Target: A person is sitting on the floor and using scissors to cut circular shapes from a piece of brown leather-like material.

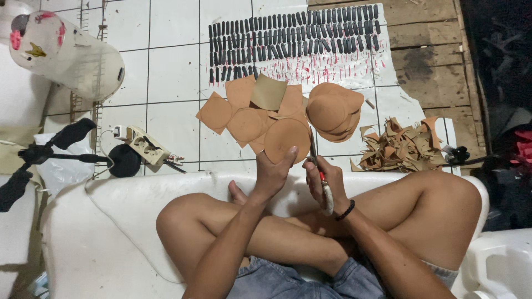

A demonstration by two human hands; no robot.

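— The round tan leather-like disc (286,139) sits in the person's left hand (272,176), fingers pinched together on its lower edge, held up above the crossed legs and in front of the loose squares and circles on the floor.

— And the right hand (320,178)?

— Closed around the wrapped handles of a pair of scissors (317,166). The blades point up along the disc's right edge. I judge this to be the trimming step: the rim is being cut round.

— What does the next cut call for?

— Probably turning the disc a little in the left fingers so a fresh stretch of edge meets the blades, keeping the curve even.

— What lies around it?

— A stack of finished brown discs (332,111) just beyond the scissors, flat tan square pieces (244,108) to the left of that, and a heap of tan offcut scraps (399,147) to the right. Rows of small dark strips (293,36) lie on a white sheet farther off.

— Anything hard to make out?

— Whether the blades are open or biting into the disc; they are thin and overlap its edge. The left thumb is behind the disc. The white power strip (141,143) on the tiles is partly tangled in cord, and the right side of the view is dark.
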